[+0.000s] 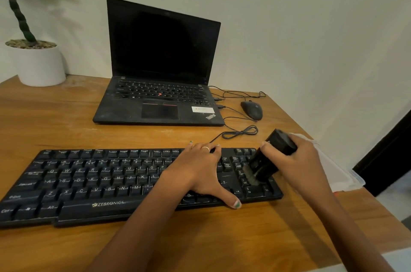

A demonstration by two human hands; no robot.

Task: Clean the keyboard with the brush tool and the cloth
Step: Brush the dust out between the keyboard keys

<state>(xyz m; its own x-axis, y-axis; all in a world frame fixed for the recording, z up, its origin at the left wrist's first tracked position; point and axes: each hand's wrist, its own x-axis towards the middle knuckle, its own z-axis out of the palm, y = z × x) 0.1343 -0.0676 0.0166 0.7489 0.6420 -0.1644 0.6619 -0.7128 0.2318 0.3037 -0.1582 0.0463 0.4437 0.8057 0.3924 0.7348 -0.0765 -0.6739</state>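
Keyboard: the black keyboard lies flat across the near part of the desk, long side towards me, so every row is within reach.
Right grip: my right hand has its fingers wrapped round the black brush tool, holding it tilted with the bristles down on the number pad at the keyboard's right end. I judge the tilt lets the bristle tips dig between the keys.
Left grip: my left hand holds nothing; it lies flat on the keys just left of the number pad, fingers spread and straight, thumb out over the front edge. Its job seems to be pinning the board so the brushing cannot shove it along.
Cloth: a white cloth lies on the desk just beyond my right hand, partly hidden by it, close by for the wiping still to come.
Stage: brushing, at the right end; most rows to the left look unbrushed, I judge.
Behind: an open laptop, a mouse and looped cables sit farther back, apart from the work; a potted plant stands far left.
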